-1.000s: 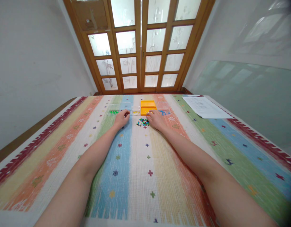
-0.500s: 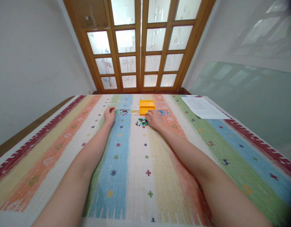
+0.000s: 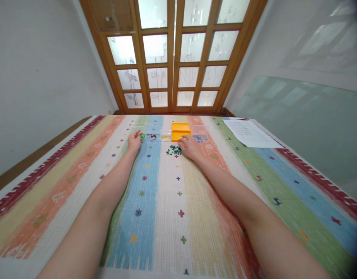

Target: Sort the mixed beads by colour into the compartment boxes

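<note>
A small heap of mixed coloured beads (image 3: 174, 150) lies on the striped cloth far ahead of me. My right hand (image 3: 188, 147) rests just right of the heap, fingers curled down toward the beads and the orange tray (image 3: 180, 130). My left hand (image 3: 134, 140) sits over the clear box with green beads (image 3: 142, 136), fingers bent, fingertips at the box. Whether either hand pinches a bead is too small to see. Beside it stand a clear box with dark beads (image 3: 152, 136) and a clear box with yellow beads (image 3: 166, 136).
A clear box with blue beads (image 3: 200, 137) stands right of the orange tray. A printed sheet of paper (image 3: 248, 132) lies at the far right of the striped tablecloth (image 3: 167, 201). Wooden glazed doors (image 3: 172, 58) rise behind the table; a glass pane (image 3: 306, 120) leans at right.
My left hand moved left, from near the bead heap to the box with green beads, and has stayed there. My right hand has hardly moved.
</note>
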Motion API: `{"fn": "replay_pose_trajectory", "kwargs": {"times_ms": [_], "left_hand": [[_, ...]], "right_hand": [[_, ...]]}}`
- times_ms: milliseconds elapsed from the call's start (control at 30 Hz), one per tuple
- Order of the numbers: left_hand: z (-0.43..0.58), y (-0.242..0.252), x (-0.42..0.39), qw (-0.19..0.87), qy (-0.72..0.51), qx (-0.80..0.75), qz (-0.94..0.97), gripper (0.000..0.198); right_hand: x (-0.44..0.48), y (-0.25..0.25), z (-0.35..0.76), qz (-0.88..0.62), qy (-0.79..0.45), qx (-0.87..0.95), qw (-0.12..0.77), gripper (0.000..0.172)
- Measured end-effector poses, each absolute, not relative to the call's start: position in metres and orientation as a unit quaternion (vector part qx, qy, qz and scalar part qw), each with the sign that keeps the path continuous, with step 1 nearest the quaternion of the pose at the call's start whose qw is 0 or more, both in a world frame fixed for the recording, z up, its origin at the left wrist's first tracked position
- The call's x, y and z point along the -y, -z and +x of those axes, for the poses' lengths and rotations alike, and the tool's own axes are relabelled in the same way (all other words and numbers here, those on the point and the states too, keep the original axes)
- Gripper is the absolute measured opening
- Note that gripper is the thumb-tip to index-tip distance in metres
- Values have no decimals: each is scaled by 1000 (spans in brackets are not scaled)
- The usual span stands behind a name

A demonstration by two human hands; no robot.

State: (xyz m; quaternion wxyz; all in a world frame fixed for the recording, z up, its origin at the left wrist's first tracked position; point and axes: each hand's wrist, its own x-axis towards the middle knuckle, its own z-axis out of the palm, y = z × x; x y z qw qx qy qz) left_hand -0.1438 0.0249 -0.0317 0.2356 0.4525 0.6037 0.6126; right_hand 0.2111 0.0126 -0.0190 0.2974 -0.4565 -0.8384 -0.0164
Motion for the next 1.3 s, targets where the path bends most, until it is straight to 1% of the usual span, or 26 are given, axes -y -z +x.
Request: {"fn": "replay_pose_trajectory", "kwargs": {"times_ms": [233,333,500,600,733,933,1067,1300], "left_hand": [[-142,29,-21,217,-602,-613,464,43],[-139,27,-17,180,-563,-631,502,41],[-126,17,-4,123,-493,-642,575,35],[-120,13,0,106,-468,-635,606,33],[-117,15,0,100,-453,-615,638,32],[-112,16,0,115,-447,-596,657,30],[-103,13,5,127,-441,-586,668,27],[-92,11,8,105,-387,-578,711,28]], "right_hand": [[-10,17,211,-451,24,838,306,30],[-5,11,210,-432,31,849,303,30],[11,0,198,-357,24,890,284,31],[21,-2,188,-314,11,911,266,31],[31,-3,178,-275,-4,935,225,34],[35,-1,175,-257,-20,951,171,41],[29,4,174,-261,-40,950,166,44],[24,5,172,-243,-51,953,174,43]]}}
